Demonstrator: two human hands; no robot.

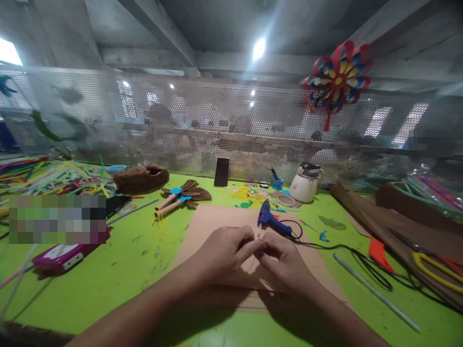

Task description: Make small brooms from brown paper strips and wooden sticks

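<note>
My left hand (231, 246) and my right hand (280, 258) meet over a sheet of brown cardboard (213, 219). Thumbs and fingers are pinched together on both sides, and whatever lies between the fingertips is too small to make out. Just beyond them lies a blue glue gun (271, 219), its pale glue stick (259, 230) poking out toward my fingers. A thin yellowish strand (267, 283) shows on the cardboard below my hands.
Brown paper rolls with blue bands (170, 200) lie left of the cardboard. A white kettle-like jug (304, 185), blue cup (277, 183) and upright phone-like panel (222, 172) stand behind. Right are a black cord (347, 249), grey rod (376, 291) and yellow-handled scissors (434, 270); left, a purple case (68, 255).
</note>
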